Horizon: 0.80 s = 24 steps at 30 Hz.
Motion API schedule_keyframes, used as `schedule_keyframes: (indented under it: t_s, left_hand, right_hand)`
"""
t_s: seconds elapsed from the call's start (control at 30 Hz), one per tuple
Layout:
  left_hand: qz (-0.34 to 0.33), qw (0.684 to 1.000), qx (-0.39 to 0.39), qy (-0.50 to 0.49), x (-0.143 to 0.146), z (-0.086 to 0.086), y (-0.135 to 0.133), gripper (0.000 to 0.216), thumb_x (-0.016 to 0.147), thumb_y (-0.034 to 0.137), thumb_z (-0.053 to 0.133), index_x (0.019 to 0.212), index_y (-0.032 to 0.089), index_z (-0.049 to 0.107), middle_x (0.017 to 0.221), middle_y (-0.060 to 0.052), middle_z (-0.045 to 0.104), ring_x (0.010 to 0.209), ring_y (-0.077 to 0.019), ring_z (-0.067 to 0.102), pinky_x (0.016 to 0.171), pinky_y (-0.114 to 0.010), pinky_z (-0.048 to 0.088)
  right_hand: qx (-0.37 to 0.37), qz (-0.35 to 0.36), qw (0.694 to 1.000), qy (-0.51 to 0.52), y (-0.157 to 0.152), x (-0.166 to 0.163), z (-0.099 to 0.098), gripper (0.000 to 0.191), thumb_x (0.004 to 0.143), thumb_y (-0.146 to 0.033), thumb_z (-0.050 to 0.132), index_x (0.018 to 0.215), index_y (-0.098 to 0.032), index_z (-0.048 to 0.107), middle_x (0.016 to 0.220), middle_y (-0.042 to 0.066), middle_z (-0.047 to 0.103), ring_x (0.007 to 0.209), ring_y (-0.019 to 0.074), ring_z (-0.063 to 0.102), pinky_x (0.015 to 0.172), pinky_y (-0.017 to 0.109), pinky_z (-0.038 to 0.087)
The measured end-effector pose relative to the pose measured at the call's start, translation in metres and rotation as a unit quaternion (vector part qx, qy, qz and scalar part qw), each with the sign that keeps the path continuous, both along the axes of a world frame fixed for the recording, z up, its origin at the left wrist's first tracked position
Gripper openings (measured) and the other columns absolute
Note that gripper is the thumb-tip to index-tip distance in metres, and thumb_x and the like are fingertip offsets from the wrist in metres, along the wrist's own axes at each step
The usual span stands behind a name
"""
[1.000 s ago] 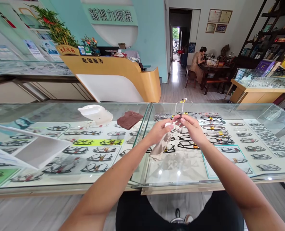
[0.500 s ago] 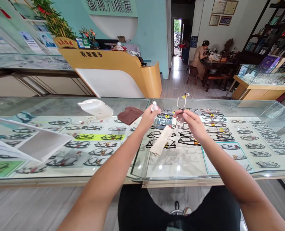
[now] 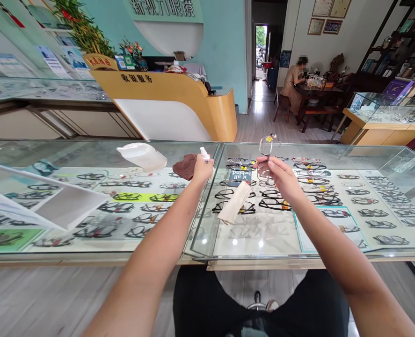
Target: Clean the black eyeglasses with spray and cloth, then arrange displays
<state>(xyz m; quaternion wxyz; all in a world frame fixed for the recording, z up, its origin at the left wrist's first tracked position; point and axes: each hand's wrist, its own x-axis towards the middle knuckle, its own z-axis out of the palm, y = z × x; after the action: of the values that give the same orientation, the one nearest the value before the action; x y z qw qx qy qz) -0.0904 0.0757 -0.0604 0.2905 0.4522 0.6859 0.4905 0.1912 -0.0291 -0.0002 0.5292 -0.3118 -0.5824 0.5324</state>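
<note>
White bottle (image 3: 204, 153): gripped in the left hand (image 3: 203, 169), fingers closed; probably light. Glasses (image 3: 266, 146): pinched by the right hand (image 3: 281, 174); likely fragile, hold by the frame.

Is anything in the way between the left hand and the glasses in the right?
Nothing visible: open space separates the left hand, holding a white bottle, from the glasses in the right hand. The beige cloth lies nearer the wearer.
</note>
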Motion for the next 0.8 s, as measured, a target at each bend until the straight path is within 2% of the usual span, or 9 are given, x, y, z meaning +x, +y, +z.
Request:
schedule_keyframes:
  t_s: [0.2,0.3,0.4,0.47,0.53,0.63,0.7,0.73,0.8]
  left_hand:
    - [0.025,0.999,0.015,0.018,0.002,0.003,-0.003,0.032,0.081,0.015,0.064,0.108,0.024,0.052,0.103,-0.006,0.065,0.091,-0.0251,0.067,0.09,-0.04,0.053]
    - [0.093,0.994,0.033,0.041,0.006,0.011,-0.007,0.045,0.077,0.011,0.067,0.115,0.023,0.048,0.12,-0.013,0.063,0.12,-0.0319,0.064,0.109,-0.049,0.048]
    - [0.178,0.975,0.106,0.08,0.013,0.024,-0.015,0.053,0.076,0.01,0.066,0.123,0.022,0.044,0.142,-0.017,0.052,0.144,-0.0327,0.047,0.124,-0.052,0.034]
    - [0.186,0.958,0.191,0.106,0.02,0.034,-0.025,0.048,0.076,0.01,0.064,0.119,0.022,0.047,0.138,-0.015,0.054,0.139,-0.0293,0.051,0.12,-0.047,0.039]
    - [0.115,0.953,0.25,0.129,0.029,0.043,-0.039,0.032,0.078,0.013,0.061,0.106,0.023,0.051,0.118,-0.009,0.062,0.116,-0.0251,0.061,0.104,-0.04,0.048]
    - [-0.125,0.95,0.216,0.188,0.043,0.055,-0.063,0.005,0.086,0.025,0.058,0.09,0.024,0.056,0.086,-0.001,0.063,0.081,-0.0199,0.06,0.078,-0.034,0.047]
    - [-0.285,0.912,0.157,0.251,0.05,0.06,-0.076,0.01,0.088,0.033,0.058,0.085,0.024,0.06,0.077,0.0,0.063,0.073,-0.0192,0.057,0.07,-0.033,0.041]
    - [-0.344,0.886,0.128,0.282,0.053,0.062,-0.081,0.014,0.089,0.036,0.059,0.083,0.024,0.061,0.076,0.0,0.064,0.072,-0.0195,0.057,0.068,-0.033,0.039]
    - [-0.417,0.843,0.082,0.332,0.056,0.062,-0.086,0.021,0.088,0.043,0.062,0.079,0.024,0.063,0.075,-0.001,0.066,0.072,-0.0208,0.058,0.068,-0.033,0.036]
  right_hand:
    - [-0.008,0.007,1.0,0.017,-0.002,0.0,0.003,0.042,0.091,-0.066,0.072,0.11,-0.029,0.079,0.114,0.003,0.08,0.097,0.0211,0.069,0.087,0.036,0.053]
    - [-0.014,0.001,1.0,0.017,-0.003,0.0,0.007,0.043,0.088,-0.067,0.074,0.107,-0.029,0.078,0.109,0.004,0.08,0.095,0.0216,0.069,0.086,0.036,0.053]
    - [-0.014,-0.002,1.0,0.026,-0.004,0.0,0.01,0.042,0.087,-0.066,0.075,0.106,-0.029,0.079,0.105,0.003,0.08,0.094,0.0209,0.068,0.084,0.035,0.053]
    - [-0.014,-0.001,0.999,0.034,-0.003,0.0,0.01,0.04,0.087,-0.064,0.076,0.106,-0.028,0.079,0.105,0.003,0.08,0.093,0.0198,0.068,0.083,0.033,0.052]
    - [-0.013,0.0,0.999,0.036,-0.003,0.0,0.01,0.04,0.087,-0.063,0.075,0.107,-0.028,0.079,0.106,0.003,0.08,0.093,0.0191,0.068,0.083,0.032,0.052]
    - [-0.008,0.001,1.0,0.026,-0.004,0.0,0.009,0.042,0.089,-0.064,0.073,0.108,-0.027,0.078,0.107,0.003,0.08,0.094,0.0194,0.068,0.085,0.033,0.052]
    - [-0.006,0.001,1.0,0.016,-0.004,0.0,0.009,0.043,0.09,-0.065,0.071,0.109,-0.027,0.078,0.109,0.004,0.08,0.095,0.02,0.068,0.087,0.034,0.052]
    - [-0.006,0.0,1.0,0.011,-0.004,0.0,0.009,0.043,0.09,-0.065,0.07,0.109,-0.027,0.078,0.11,0.004,0.08,0.097,0.0202,0.068,0.088,0.034,0.052]
    - [-0.004,-0.002,1.0,0.003,-0.005,-0.001,0.009,0.043,0.091,-0.066,0.069,0.109,-0.028,0.078,0.114,0.004,0.079,0.1,0.0206,0.069,0.089,0.034,0.052]
